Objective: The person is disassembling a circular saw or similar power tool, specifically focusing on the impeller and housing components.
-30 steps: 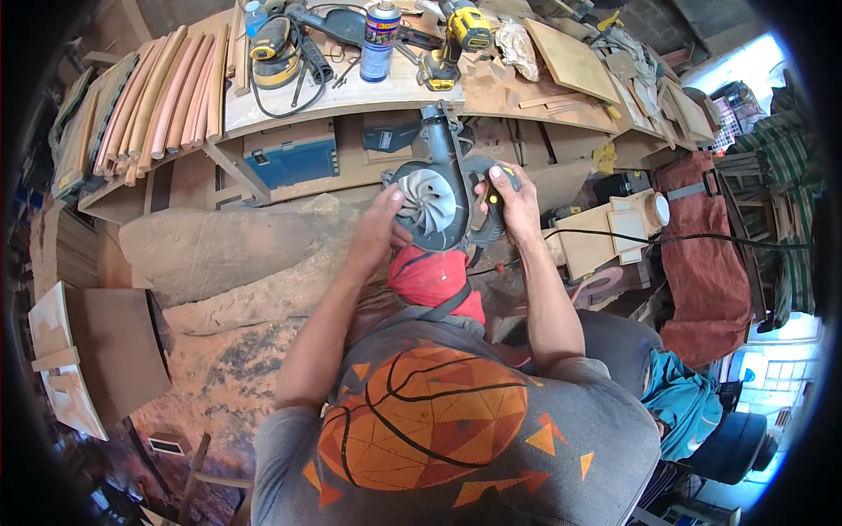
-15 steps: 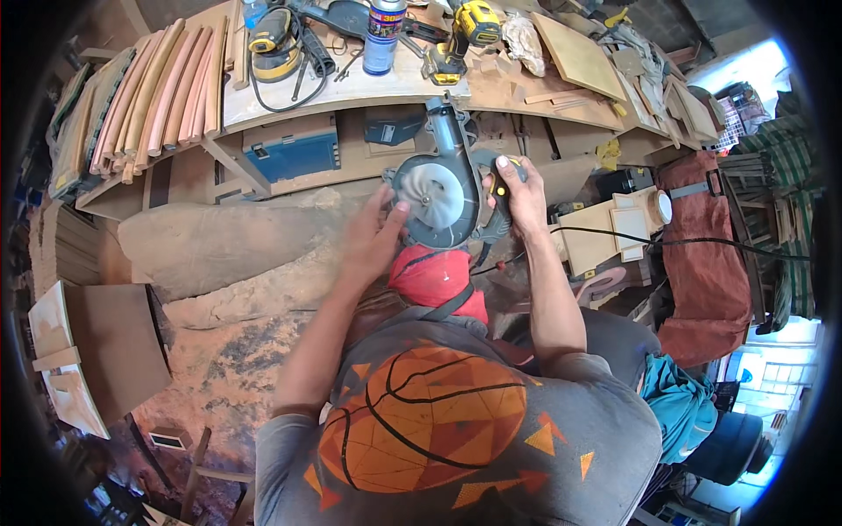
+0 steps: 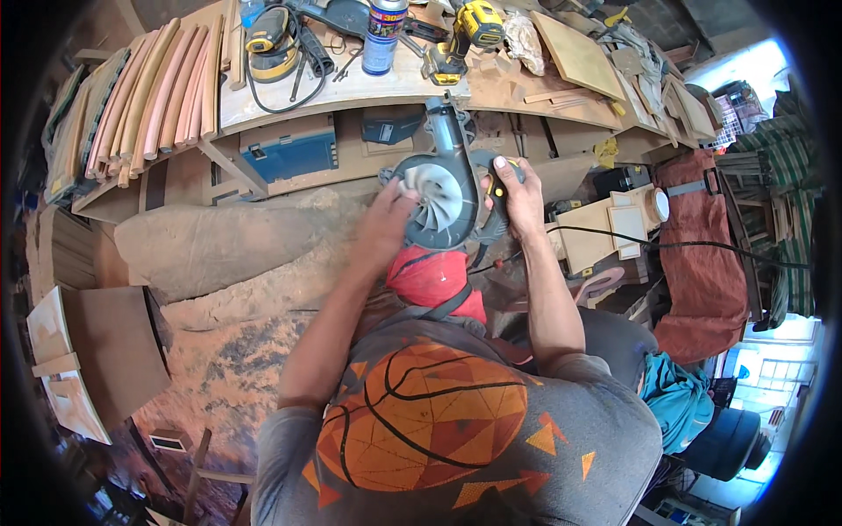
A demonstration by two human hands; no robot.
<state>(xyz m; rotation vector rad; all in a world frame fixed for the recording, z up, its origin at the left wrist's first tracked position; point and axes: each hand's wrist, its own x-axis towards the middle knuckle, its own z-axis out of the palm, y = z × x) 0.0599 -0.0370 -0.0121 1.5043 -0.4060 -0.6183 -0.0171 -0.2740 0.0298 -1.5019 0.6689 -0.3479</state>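
An electric blower (image 3: pixel 481 175) lies in front of me with its round housing uncovered, its tube pointing away toward the bench. Inside the housing sits a white fan wheel (image 3: pixel 443 197) with curved blades. My right hand (image 3: pixel 524 195) is wrapped round the blower's handle, its thumb on top. My left hand (image 3: pixel 384 219) is at the wheel's left side, fingers closed against the blades; part of the grip is hidden by the hand itself. A red cloth-like piece (image 3: pixel 430 279) is just below the housing, near my lap.
On the workbench (image 3: pixel 368 92) stand a spray can (image 3: pixel 383 39), a yellow cordless drill (image 3: pixel 469 39) and a sander (image 3: pixel 272 54). Curved wooden rods (image 3: pixel 158 83) are piled at the left. A blue case (image 3: pixel 289 156) sits underneath. A black cable (image 3: pixel 667 243) runs off right.
My left hand has moved slightly inward onto the fan wheel. The blades, smeared before, now show sharply. My right hand keeps its hold on the handle.
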